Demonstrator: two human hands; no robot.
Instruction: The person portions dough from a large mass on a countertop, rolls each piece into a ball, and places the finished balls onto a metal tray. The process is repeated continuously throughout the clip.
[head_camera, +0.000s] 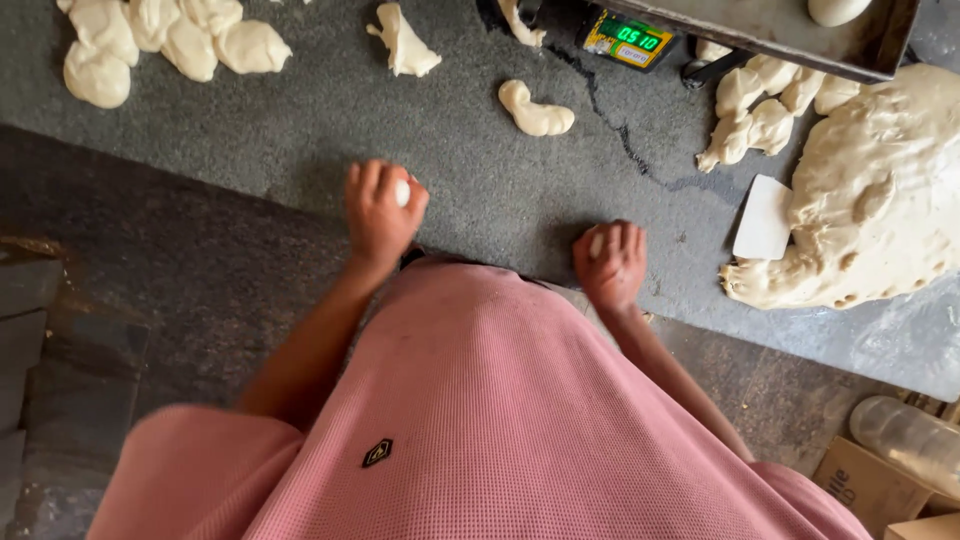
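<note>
My left hand (381, 213) is cupped over a small piece of pale dough (402, 192) on the dark grey stone worktop (300, 140). My right hand (611, 262) is cupped over another small dough piece (597, 243) near the worktop's front edge. Only a sliver of each piece shows between the fingers. A curled dough lump (535, 112) lies beyond both hands. My pink shirt fills the lower view.
A big mass of dough (880, 200) lies at the right with a white scraper (764, 218) against it. Several dough balls (160, 40) sit at the far left. A scale (628, 40) with a metal tray (790, 35) stands at the back. Cardboard and a plastic bottle (905, 435) are lower right.
</note>
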